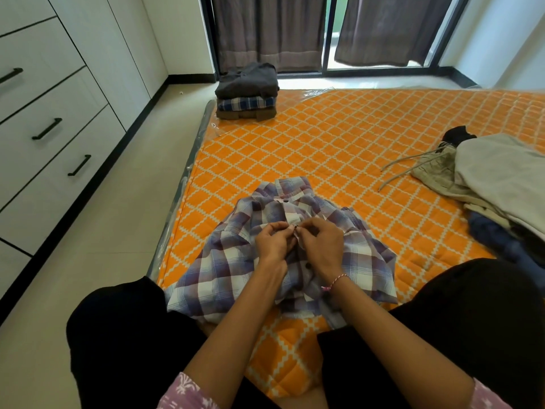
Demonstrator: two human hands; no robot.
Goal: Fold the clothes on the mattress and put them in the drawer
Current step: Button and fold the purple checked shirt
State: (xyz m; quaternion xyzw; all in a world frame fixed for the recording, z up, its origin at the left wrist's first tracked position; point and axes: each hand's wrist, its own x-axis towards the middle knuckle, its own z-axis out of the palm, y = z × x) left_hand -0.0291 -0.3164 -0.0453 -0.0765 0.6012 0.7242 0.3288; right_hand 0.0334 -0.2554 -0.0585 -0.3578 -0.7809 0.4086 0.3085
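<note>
The mattress [339, 149], orange with a white lattice pattern, serves as the reference surface. The plaid shirt [224, 276] lies spread on the near part of the mattress, collar pointing away from the person, directly between the person's black-clad knees. The left hand [272, 240] rests on the shirt front with its fingers curled, pinching the fabric at the button placket. The right hand [320, 242] meets it at the same spot, its fingers likewise curled and pinching the placket edge; a red-and-white thread band sits on that wrist. Fingertips of both hands touch or nearly touch over the placket. At the far left corner of the mattress stands a stack of folded clothes [247, 91], dark grey on top, blue plaid in the middle, brown below. At the right edge of the mattress lies a heap of unfolded clothes [489, 184], with drawstrings trailing onto the orange surface. Left of the mattress, across a strip of floor, stands the drawer unit [50, 131], white with black handles, all drawers closed.
</note>
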